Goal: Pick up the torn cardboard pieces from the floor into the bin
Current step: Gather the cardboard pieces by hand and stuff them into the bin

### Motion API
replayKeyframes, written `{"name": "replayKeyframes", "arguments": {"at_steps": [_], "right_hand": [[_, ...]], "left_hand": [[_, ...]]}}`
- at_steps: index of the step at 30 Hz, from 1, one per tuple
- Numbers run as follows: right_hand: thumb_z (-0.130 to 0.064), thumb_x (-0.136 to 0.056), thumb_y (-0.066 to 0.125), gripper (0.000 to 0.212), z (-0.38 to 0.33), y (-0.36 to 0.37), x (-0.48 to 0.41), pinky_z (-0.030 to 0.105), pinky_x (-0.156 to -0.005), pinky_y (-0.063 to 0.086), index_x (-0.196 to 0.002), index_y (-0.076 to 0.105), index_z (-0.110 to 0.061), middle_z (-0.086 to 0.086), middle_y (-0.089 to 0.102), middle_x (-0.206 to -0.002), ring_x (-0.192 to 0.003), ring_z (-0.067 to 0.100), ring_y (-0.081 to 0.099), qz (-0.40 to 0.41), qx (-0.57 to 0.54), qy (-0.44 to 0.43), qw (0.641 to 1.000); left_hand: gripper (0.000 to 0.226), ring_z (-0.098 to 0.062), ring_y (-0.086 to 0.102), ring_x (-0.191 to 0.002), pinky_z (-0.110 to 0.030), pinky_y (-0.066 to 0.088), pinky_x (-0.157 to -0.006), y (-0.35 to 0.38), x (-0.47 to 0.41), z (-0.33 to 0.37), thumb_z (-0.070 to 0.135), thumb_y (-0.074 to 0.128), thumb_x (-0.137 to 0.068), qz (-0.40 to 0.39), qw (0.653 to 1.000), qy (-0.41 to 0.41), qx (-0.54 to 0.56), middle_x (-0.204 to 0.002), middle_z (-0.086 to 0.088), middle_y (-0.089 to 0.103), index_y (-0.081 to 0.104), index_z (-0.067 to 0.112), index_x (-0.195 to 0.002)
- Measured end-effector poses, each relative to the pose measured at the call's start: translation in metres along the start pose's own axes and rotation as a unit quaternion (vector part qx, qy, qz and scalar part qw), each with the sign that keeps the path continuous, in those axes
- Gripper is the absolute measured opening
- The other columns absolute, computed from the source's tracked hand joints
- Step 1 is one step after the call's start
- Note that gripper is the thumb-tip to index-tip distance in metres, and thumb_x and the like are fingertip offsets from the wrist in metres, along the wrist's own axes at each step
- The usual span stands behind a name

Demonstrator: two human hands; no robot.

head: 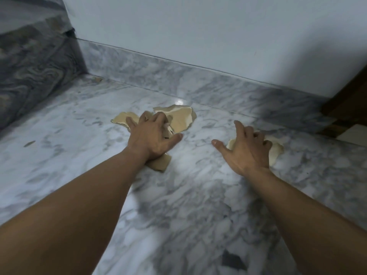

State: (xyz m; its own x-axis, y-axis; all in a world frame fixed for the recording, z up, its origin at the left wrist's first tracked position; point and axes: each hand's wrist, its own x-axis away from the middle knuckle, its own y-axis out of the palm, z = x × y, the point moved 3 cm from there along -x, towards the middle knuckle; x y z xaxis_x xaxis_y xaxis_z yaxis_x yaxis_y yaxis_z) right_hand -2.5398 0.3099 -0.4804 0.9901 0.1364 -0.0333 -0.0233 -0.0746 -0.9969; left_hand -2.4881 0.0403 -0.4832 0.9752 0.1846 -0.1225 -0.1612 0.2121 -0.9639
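Both hands down on the marble floor point(188, 195), palms facing down, arms reaching from the near edge of view.

Left hand point(153, 138): fingers point(158, 119) curled and pressing onto a cluster of torn cardboard pieces point(178, 118). One piece shows to the left of the knuckles point(124, 118), a larger one just beyond the fingertips to the far right, and a strip pokes out from under the wrist on the near side point(160, 163). Thumb spread to the right, flat on the floor. Whether the fingers have actually closed around any piece cannot be told; they sit on top, bent.

Right hand point(246, 149): fingers spread and slightly bent, open, lying over another torn piece point(277, 148) that shows past the hand on its right side. Thumb points left, off the cardboard.

The two cardboard groups lie well apart, with bare floor between the thumbs.

No container in view.

Edges: marble skirting point(198, 80) runs along the far side under a pale wall point(198, 26), near the far cardboard. Darker marble step or riser point(35, 72) at far left. Dark wooden frame point(351, 100) at far right. Wide open floor near and left of the hands.
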Motion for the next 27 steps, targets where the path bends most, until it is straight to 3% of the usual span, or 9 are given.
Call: {"name": "replayKeyframes", "arguments": {"at_steps": [3,5,8,11,16,19,21,24,27], "right_hand": [[-0.09,-0.082,0.019,0.097,-0.002,-0.001,0.005,0.058,-0.108,0.024,-0.154,0.034,-0.028,0.008,0.036,-0.153,-0.136,0.037,0.031,0.005,0.047,-0.001,0.999],[-0.093,-0.08,0.018,0.095,-0.001,0.001,0.009,0.072,-0.112,0.007,-0.155,0.031,-0.037,0.009,0.027,-0.16,-0.147,0.039,0.014,-0.013,0.031,0.033,0.999],[-0.098,-0.074,0.012,0.099,0.003,0.006,0.013,0.08,-0.105,-0.01,-0.158,0.009,-0.048,0.007,-0.003,-0.17,-0.152,0.046,-0.013,-0.095,-0.008,0.082,0.992],[-0.092,-0.081,0.013,0.092,0.002,0.004,0.029,0.075,-0.113,0.002,-0.159,0.012,-0.044,0.004,0.007,-0.17,-0.154,0.04,0.001,-0.094,-0.013,0.063,0.993],[-0.076,-0.093,0.025,0.073,-0.007,-0.006,0.079,0.057,-0.105,0.027,-0.148,0.038,-0.031,0.008,0.039,-0.149,-0.134,0.033,0.035,-0.012,0.019,0.015,1.0],[-0.075,-0.092,0.025,0.071,-0.014,-0.009,0.107,0.055,-0.1,0.031,-0.14,0.043,-0.025,0.012,0.044,-0.139,-0.124,0.036,0.04,-0.023,0.045,0.012,0.999],[-0.075,-0.091,0.028,0.071,-0.018,-0.009,0.129,0.053,-0.097,0.032,-0.134,0.045,-0.021,0.013,0.047,-0.133,-0.119,0.035,0.041,-0.022,0.04,0.016,0.999],[-0.072,-0.091,0.035,0.067,-0.023,-0.012,0.159,0.049,-0.094,0.033,-0.124,0.052,-0.017,0.013,0.053,-0.126,-0.114,0.034,0.044,0.001,0.021,-0.002,1.0],[-0.067,-0.093,0.041,0.064,-0.022,-0.018,0.179,0.046,-0.096,0.037,-0.118,0.062,-0.012,0.011,0.056,-0.12,-0.113,0.031,0.05,0.012,0.002,-0.037,0.999]], "left_hand": [[0.082,-0.034,0.042,-0.126,-0.067,0.024,-0.107,0.001,0.016,0.008,0.091,0.034,-0.078,0.005,1.0,0.007,-0.009,-0.133,-0.005,0.047,0.045,0.037,-0.139],[0.084,-0.034,0.037,-0.13,-0.067,0.021,-0.109,0.002,0.023,0.013,0.091,0.027,-0.079,-0.007,0.999,0.008,-0.031,-0.138,-0.006,0.041,0.042,0.041,-0.144],[0.084,-0.034,0.004,-0.154,-0.072,-0.001,-0.114,0.007,0.031,0.017,0.089,0.024,-0.082,-0.06,0.998,0.0,-0.017,-0.169,0.001,0.007,0.029,0.043,-0.152],[0.089,-0.03,-0.008,-0.156,-0.072,-0.009,-0.114,0.009,0.051,0.023,0.089,0.02,-0.084,-0.077,0.997,0.007,-0.002,-0.17,0.009,0.003,0.023,0.039,-0.157],[0.087,-0.034,0.026,-0.147,-0.072,0.009,-0.111,0.0,0.103,0.032,0.09,0.02,-0.083,-0.031,0.999,0.008,-0.015,-0.161,0.003,0.031,0.022,0.042,-0.155],[0.085,-0.033,0.037,-0.133,-0.068,0.021,-0.106,-0.007,0.138,0.041,0.091,0.024,-0.079,-0.011,0.999,0.003,-0.041,-0.142,-0.005,0.045,0.038,0.04,-0.145],[0.083,-0.034,0.035,-0.133,-0.068,0.022,-0.106,-0.01,0.161,0.047,0.091,0.029,-0.076,-0.009,0.999,-0.007,-0.034,-0.142,-0.006,0.044,0.047,0.037,-0.136],[0.093,-0.036,0.016,-0.15,-0.069,0.008,-0.113,-0.013,0.191,0.053,0.088,0.032,-0.074,-0.05,0.998,-0.024,-0.016,-0.166,-0.002,0.02,0.038,0.028,-0.145],[0.101,-0.033,0.033,-0.141,-0.056,0.021,-0.112,-0.025,0.215,0.051,0.085,0.036,-0.071,-0.032,0.999,-0.03,-0.01,-0.154,-0.004,0.041,0.036,0.018,-0.146]]}}
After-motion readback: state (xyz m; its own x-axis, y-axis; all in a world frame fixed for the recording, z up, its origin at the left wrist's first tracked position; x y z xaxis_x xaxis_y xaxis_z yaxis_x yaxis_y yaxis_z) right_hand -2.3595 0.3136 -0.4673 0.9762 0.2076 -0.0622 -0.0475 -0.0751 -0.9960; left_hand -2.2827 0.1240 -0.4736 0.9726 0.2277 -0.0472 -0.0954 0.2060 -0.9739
